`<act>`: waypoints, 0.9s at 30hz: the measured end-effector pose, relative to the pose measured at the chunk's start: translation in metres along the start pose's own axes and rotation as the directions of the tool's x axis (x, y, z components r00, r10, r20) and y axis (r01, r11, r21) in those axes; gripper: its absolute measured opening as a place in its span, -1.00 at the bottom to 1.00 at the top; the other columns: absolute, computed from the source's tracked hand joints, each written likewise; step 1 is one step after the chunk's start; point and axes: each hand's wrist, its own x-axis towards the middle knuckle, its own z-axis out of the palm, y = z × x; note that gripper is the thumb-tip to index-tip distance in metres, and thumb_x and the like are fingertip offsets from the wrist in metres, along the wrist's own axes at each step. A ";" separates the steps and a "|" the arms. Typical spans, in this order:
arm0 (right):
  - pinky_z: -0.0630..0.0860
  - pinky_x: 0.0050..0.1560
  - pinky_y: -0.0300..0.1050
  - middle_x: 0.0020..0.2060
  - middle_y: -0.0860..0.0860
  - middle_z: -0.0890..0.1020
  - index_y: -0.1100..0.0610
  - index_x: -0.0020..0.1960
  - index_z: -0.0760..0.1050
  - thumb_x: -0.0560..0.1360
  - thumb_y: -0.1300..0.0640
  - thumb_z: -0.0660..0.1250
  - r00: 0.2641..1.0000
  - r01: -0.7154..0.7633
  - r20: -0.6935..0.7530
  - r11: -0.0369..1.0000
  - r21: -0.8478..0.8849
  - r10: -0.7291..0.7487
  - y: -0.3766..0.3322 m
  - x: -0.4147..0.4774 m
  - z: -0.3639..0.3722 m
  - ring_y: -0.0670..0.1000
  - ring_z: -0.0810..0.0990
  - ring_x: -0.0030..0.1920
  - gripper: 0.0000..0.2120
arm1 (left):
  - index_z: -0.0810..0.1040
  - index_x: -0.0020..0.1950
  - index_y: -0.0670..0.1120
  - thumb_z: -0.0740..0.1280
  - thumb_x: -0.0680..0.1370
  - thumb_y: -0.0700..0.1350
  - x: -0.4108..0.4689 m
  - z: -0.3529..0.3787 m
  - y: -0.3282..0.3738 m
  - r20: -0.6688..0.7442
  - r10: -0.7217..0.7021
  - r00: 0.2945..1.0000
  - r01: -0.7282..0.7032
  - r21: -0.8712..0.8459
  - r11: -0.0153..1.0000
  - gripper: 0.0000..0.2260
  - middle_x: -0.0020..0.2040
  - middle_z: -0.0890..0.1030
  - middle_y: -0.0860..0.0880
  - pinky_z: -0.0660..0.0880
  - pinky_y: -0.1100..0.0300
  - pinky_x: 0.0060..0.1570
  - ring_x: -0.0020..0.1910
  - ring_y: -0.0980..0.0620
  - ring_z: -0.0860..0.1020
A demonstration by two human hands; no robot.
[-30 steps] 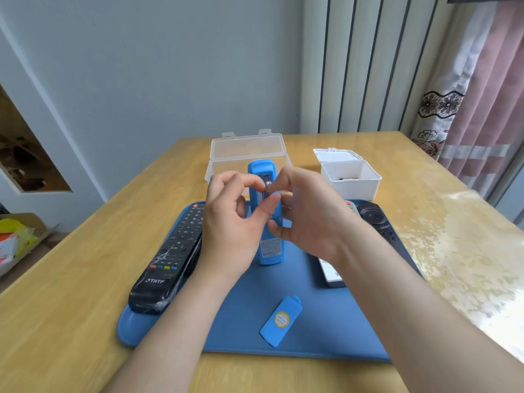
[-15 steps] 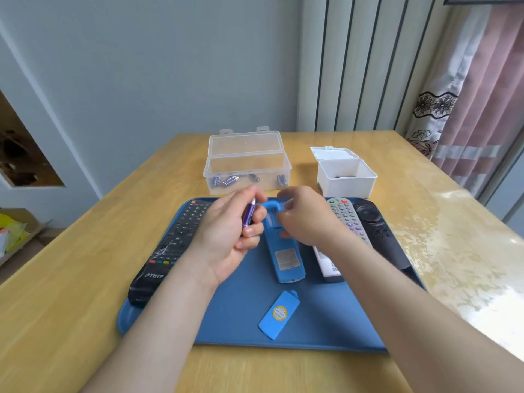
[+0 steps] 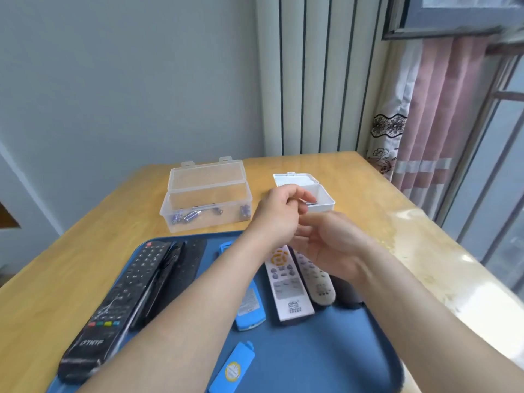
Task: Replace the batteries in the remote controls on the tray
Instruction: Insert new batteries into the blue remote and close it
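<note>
1. Head view, centre of frame: left hand (image 3: 280, 214) stretched over the small open white plastic box (image 3: 324, 194), thumb and fingers pinching a small dark battery (image 3: 310, 203) at the box's near rim.
2. Just below and to the right: right hand (image 3: 330, 246) holding nothing, fingers loosely curled, palm turned toward the left hand.
3. Under the left forearm, on the flat blue tray (image 3: 326, 364): bright blue remote control (image 3: 251, 307) lying label side up; loose blue battery cover (image 3: 234, 370) nearer the lower edge.
4. Left on the tray: long black remote controls (image 3: 113, 302); right of centre: white remote control (image 3: 286, 287) and grey remote control (image 3: 314, 279) side by side.
5. Upper centre, on the yellow wooden surface (image 3: 56, 279): clear plastic box (image 3: 207, 199) with several batteries inside, left of the white box.
</note>
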 end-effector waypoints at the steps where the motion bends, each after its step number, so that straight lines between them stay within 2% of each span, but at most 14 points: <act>1: 0.65 -0.20 -0.16 -0.16 0.23 0.56 0.32 0.10 0.47 0.56 0.45 0.13 1.000 0.017 0.009 1.000 0.001 -0.017 -0.004 0.003 -0.005 0.09 0.61 -0.21 -0.80 | 0.59 -0.15 0.04 0.08 0.61 -0.30 0.004 0.004 -0.001 -0.005 0.038 0.999 -0.038 0.008 0.999 -0.63 -0.18 0.56 0.01 0.60 -0.04 0.00 -0.14 -0.05 0.58; 3: 0.64 -0.24 -0.18 -0.15 0.22 0.57 0.32 0.15 0.47 0.55 0.46 0.15 0.999 0.039 0.008 0.999 0.015 -0.039 -0.014 0.012 -0.016 0.06 0.61 -0.21 -0.77 | 0.60 -0.07 0.01 0.12 0.60 -0.31 0.017 0.013 -0.001 -0.011 0.118 0.993 -0.118 0.047 0.992 -0.68 -0.13 0.61 0.03 0.56 0.03 0.10 -0.05 0.00 0.60; 6: 0.64 -0.24 -0.21 -0.14 0.21 0.59 0.32 0.14 0.50 0.58 0.42 0.17 0.998 0.048 -0.041 0.998 -0.027 -0.050 -0.026 0.028 -0.020 0.03 0.61 -0.21 -0.80 | 0.61 0.09 -0.02 0.18 0.61 -0.27 0.040 0.016 0.001 -0.015 0.135 0.991 -0.133 0.092 0.987 -0.74 -0.01 0.64 0.05 0.52 0.06 0.17 0.03 0.04 0.60; 8: 0.62 -0.26 -0.27 -0.08 0.22 0.56 0.37 0.13 0.52 0.57 0.40 0.22 0.986 0.114 -0.113 0.991 -0.076 -0.122 -0.036 0.044 -0.024 0.00 0.60 -0.24 -0.83 | 0.62 0.10 0.00 0.21 0.61 -0.21 0.060 0.016 0.004 0.002 0.136 0.991 -0.135 0.146 0.980 -0.78 0.04 0.65 0.06 0.52 0.09 0.16 0.04 0.05 0.59; 10: 0.62 -0.24 -0.30 -0.08 0.23 0.60 0.41 0.10 0.54 0.54 0.38 0.31 0.951 0.174 -0.211 0.955 -0.241 -0.226 -0.046 0.061 -0.028 -0.02 0.61 -0.25 -0.84 | 0.63 0.04 0.03 0.27 0.60 -0.14 0.079 0.013 0.005 -0.001 0.138 0.990 -0.134 0.235 0.963 -0.84 0.01 0.65 0.03 0.53 0.15 0.05 0.00 0.05 0.59; 12: 0.64 -0.17 -0.25 -0.15 0.18 0.64 0.38 0.08 0.59 0.51 0.33 0.38 0.898 0.164 -0.267 0.830 -0.533 -0.349 -0.053 0.073 -0.033 -0.02 0.62 -0.27 -0.82 | 0.64 -0.07 0.03 0.35 0.56 -0.12 0.095 0.008 0.003 -0.023 0.096 0.995 -0.087 0.262 0.961 -0.91 -0.07 0.64 0.01 0.50 0.17 -0.10 -0.11 0.03 0.56; 13: 0.65 -0.15 -0.19 -0.22 0.14 0.65 0.33 0.04 0.63 0.50 0.30 0.40 0.876 0.133 -0.262 0.725 -0.676 -0.404 -0.056 0.082 -0.037 -0.01 0.63 -0.28 -0.86 | 0.65 -0.11 0.02 0.39 0.53 -0.13 0.102 0.007 0.000 -0.014 0.058 0.998 -0.053 0.234 0.971 -0.93 -0.12 0.65 -0.01 0.52 0.15 -0.12 -0.17 0.02 0.57; 15: 0.62 -0.19 -0.07 -0.32 0.06 0.65 0.19 -0.09 0.67 0.48 0.27 0.41 0.845 0.070 -0.198 0.470 -0.880 -0.497 -0.060 0.089 -0.040 0.03 0.64 -0.27 -0.93 | 0.65 -0.15 0.01 0.45 0.48 -0.17 0.108 0.004 -0.005 0.015 0.009 1.000 -0.012 0.214 0.977 -0.92 -0.16 0.67 -0.03 0.59 0.05 -0.03 -0.18 -0.02 0.62; 17: 0.52 -0.32 -0.17 -0.28 0.05 0.66 0.13 -0.05 0.70 0.48 0.26 0.37 0.838 0.029 -0.112 0.249 -0.968 -0.534 -0.064 0.096 -0.044 0.06 0.62 -0.23 -0.86 | 0.65 -0.13 0.02 0.45 0.47 -0.18 0.109 0.001 -0.011 0.033 0.001 0.999 -0.011 0.294 0.956 -0.91 -0.11 0.68 0.00 0.57 0.02 0.08 -0.07 -0.02 0.63; 19: 0.50 -0.27 -0.21 -0.11 0.07 0.69 0.12 0.04 0.68 0.50 0.29 0.32 0.861 0.001 -0.053 0.105 -0.994 -0.506 -0.067 0.102 -0.045 0.06 0.63 -0.13 -0.79 | 0.67 -0.12 0.04 0.42 0.49 -0.20 0.108 -0.005 -0.017 0.020 0.013 1.000 -0.019 0.319 0.947 -0.87 -0.09 0.68 0.02 0.56 0.05 0.11 -0.05 0.02 0.62; 21: 0.52 -0.13 -0.20 0.01 0.09 0.69 0.13 0.12 0.65 0.51 0.34 0.25 0.857 0.000 -0.007 0.014 -1.000 -0.515 -0.070 0.104 -0.042 0.07 0.64 -0.05 -0.71 | 0.67 -0.15 0.03 0.38 0.50 -0.25 0.105 -0.017 -0.020 -0.004 0.039 0.999 -0.036 0.284 0.958 -0.81 -0.13 0.69 0.03 0.59 0.04 0.07 -0.14 0.06 0.64; 23: 0.46 -0.08 -0.23 0.03 0.08 0.69 0.13 0.13 0.65 0.49 0.38 0.19 0.829 0.039 0.049 -0.030 -0.999 -0.557 -0.072 0.104 -0.032 0.05 0.63 -0.03 -0.64 | 0.66 -0.20 0.00 0.31 0.50 -0.32 0.099 -0.037 -0.021 -0.047 0.044 0.998 -0.031 0.241 0.970 -0.75 -0.19 0.69 -0.02 0.61 0.01 0.01 -0.26 0.04 0.61; 25: 0.46 -0.02 -0.25 0.02 0.05 0.70 0.13 0.09 0.67 0.47 0.39 0.17 0.814 0.099 0.089 -0.015 -0.995 -0.574 -0.073 0.104 -0.017 0.02 0.63 0.04 -0.62 | 0.64 -0.20 -0.04 0.27 0.51 -0.34 0.093 -0.062 -0.022 -0.088 0.041 0.995 -0.019 0.243 0.970 -0.74 -0.22 0.69 -0.07 0.62 0.02 -0.05 -0.33 0.01 0.56; 27: 0.53 0.06 -0.20 -0.01 0.04 0.71 0.14 0.05 0.68 0.48 0.38 0.20 0.834 0.165 0.122 0.033 -0.986 -0.538 -0.072 0.102 -0.005 0.00 0.64 0.05 -0.66 | 0.63 -0.18 -0.05 0.24 0.52 -0.32 0.092 -0.081 -0.026 -0.109 0.015 0.994 0.017 0.290 0.957 -0.75 -0.23 0.69 -0.06 0.60 0.03 -0.13 -0.36 0.01 0.54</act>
